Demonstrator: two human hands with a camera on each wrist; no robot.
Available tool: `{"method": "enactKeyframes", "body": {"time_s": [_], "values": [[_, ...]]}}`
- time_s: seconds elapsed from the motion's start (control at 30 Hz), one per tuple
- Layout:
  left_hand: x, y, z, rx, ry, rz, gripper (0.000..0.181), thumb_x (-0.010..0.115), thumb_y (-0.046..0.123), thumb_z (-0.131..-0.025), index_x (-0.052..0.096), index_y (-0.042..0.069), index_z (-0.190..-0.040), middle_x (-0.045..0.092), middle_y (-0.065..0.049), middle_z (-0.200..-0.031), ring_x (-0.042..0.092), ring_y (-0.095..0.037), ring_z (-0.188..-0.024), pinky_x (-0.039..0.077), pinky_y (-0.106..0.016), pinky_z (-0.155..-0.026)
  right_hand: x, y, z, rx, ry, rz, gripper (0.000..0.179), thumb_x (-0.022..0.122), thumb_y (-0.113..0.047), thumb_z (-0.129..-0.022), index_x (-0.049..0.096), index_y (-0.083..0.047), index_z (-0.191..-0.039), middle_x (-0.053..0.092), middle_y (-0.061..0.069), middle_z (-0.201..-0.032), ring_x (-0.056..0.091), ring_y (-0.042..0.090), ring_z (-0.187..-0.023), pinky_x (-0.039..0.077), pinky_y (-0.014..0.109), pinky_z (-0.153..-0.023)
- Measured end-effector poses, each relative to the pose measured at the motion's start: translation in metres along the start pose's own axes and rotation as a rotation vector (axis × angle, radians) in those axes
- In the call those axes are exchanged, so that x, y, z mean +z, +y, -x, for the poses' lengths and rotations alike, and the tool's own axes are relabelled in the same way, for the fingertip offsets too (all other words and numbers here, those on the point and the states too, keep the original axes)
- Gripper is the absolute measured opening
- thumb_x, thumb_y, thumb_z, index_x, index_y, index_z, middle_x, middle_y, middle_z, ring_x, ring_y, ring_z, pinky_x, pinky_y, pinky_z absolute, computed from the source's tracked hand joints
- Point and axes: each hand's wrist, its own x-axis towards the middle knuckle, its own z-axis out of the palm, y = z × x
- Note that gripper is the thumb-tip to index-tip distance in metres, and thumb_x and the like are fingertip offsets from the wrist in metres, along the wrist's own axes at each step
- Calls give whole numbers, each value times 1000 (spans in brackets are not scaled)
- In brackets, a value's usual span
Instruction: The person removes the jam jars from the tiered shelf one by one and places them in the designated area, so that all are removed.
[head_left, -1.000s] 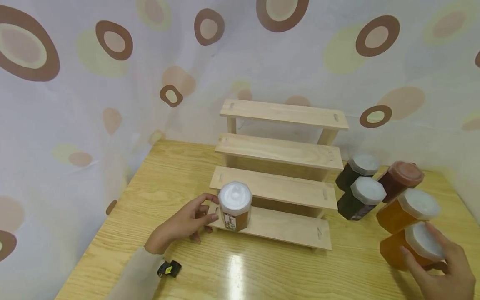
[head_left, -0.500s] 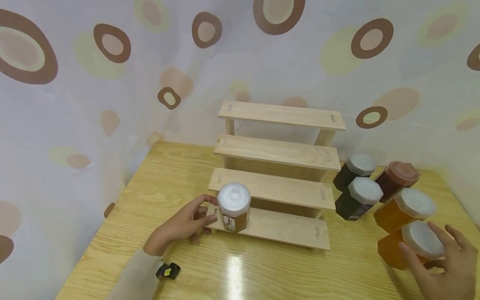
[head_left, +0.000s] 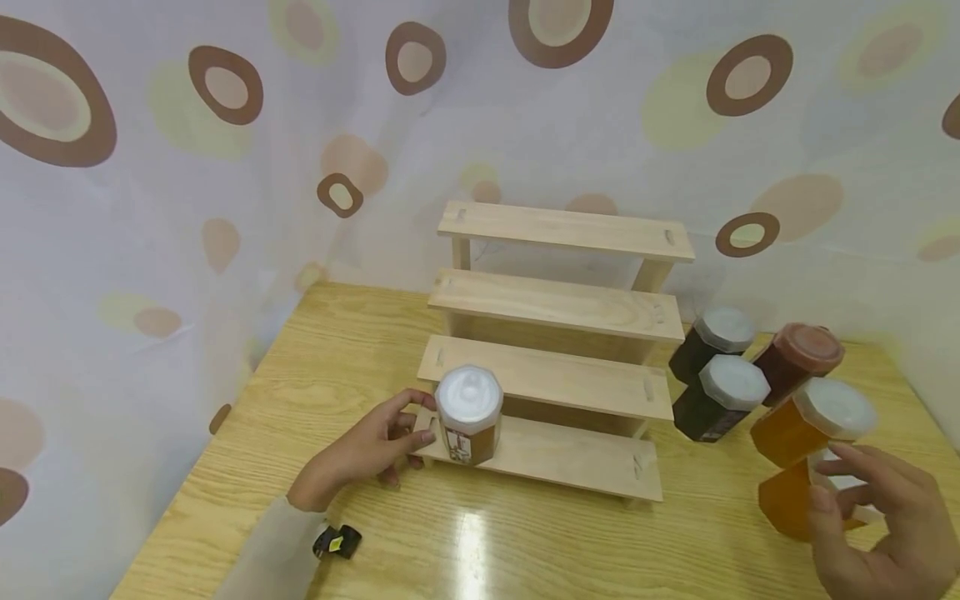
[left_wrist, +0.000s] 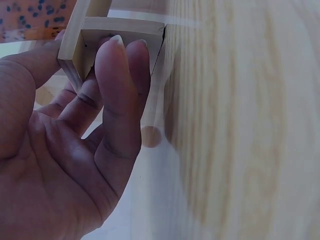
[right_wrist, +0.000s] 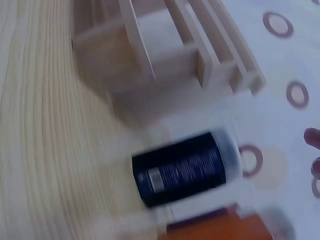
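Note:
In the head view, a four-step wooden shelf (head_left: 551, 371) stands on the table. On its bottom step, at the left end, sits a brown jar (head_left: 470, 417) with a clear-white lid. My left hand (head_left: 375, 446) grips that end of the step beside the jar; the left wrist view shows its fingers (left_wrist: 117, 95) curled about the board's end. My right hand (head_left: 888, 517) hovers by the front amber jar (head_left: 783, 500), partly hiding its lid, with thumb and fingers apart and nothing between them. In the right wrist view only fingertips (right_wrist: 313, 137) show at the edge.
Behind the front amber jar stand a second amber jar (head_left: 795, 429), a dark red jar (head_left: 795, 358) and two dark jars, the nearer one (head_left: 708, 408) close to the shelf's right side. A patterned cloth (head_left: 525, 125) hangs behind the wooden table (head_left: 360, 333).
My right hand has let go of the front amber jar's lid and lifted slightly away from it. The left hand and the jar on the bottom step have stayed put.

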Motion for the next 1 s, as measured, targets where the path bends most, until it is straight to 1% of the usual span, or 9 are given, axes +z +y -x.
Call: {"method": "enactKeyframes", "body": {"time_s": [0.07, 0.1, 0.17, 0.2, 0.47, 0.57, 0.7, 0.8, 1.0], "values": [[0, 0, 0, -4, 3, 2, 36, 59, 14, -107, 45, 13, -140, 58, -27, -85, 69, -31, -73, 54, -34, -43, 14, -1, -3, -27, -24, -119, 36, 73, -6, -89, 64, 23, -108, 73, 11, -108, 65, 2, -95, 43, 3, -72], [1, 0, 0, -5, 2, 5, 36, 59, 14, -107, 45, 13, -140, 58, -27, -85, 68, -31, -73, 54, -33, -43, 22, -2, -2, -41, -7, -170, 38, 76, -7, -89, 63, 23, -109, 72, 17, -107, 67, 6, -96, 44, 4, -73], [1, 0, 0, -8, 0, 12, 36, 59, 14, -107, 45, 13, -141, 57, -27, -85, 68, -32, -74, 54, -33, -44, 34, -2, -2, -58, -20, -264, 41, 78, -6, -87, 60, 23, -110, 69, 26, -108, 67, 9, -96, 43, 6, -71], [1, 0, 0, -9, -2, 15, 36, 59, 14, -108, 45, 13, -141, 57, -27, -85, 68, -32, -74, 54, -32, -44, 38, -2, -1, -60, -36, -291, 43, 78, -6, -87, 59, 24, -111, 68, 27, -110, 67, 10, -97, 43, 7, -70], [1, 2, 1, -13, 1, 19, 36, 59, 13, -107, 45, 12, -141, 54, -27, -83, 69, -33, -74, 54, -33, -44, 65, 1, -3, -38, -162, -287, 50, 75, -8, -90, 53, 23, -122, 65, 25, -117, 65, 12, -101, 40, 11, -64], [0, 3, 1, -13, 5, 8, 36, 59, 13, -107, 45, 12, -140, 55, -27, -82, 69, -33, -74, 55, -33, -44, 73, 2, -4, -29, -217, -254, 57, 75, -17, -93, 50, 23, -127, 64, 24, -120, 65, 12, -103, 40, 12, -63], [1, 3, 1, -24, 10, 0, 36, 59, 14, -107, 45, 13, -140, 55, -27, -82, 69, -33, -75, 54, -33, -44, 86, 0, -7, -23, -296, -203, 71, 72, -34, -98, 45, 20, -134, 61, 21, -126, 63, 10, -107, 41, 16, -60], [1, 5, 2, -35, 15, -2, 36, 59, 15, -108, 45, 14, -140, 56, -26, -83, 69, -33, -75, 54, -33, -44, 98, 0, -8, -28, -342, -197, 76, 70, -41, -99, 43, 19, -137, 59, 23, -127, 63, 12, -108, 41, 19, -58], [2, 6, 2, -42, 18, -2, 36, 59, 15, -108, 45, 14, -140, 57, -27, -84, 69, -33, -75, 54, -32, -44, 120, 0, -8, -32, -436, -210, 81, 71, -46, -97, 43, 16, -141, 54, 16, -139, 62, 20, -111, 45, 22, -58]]}}
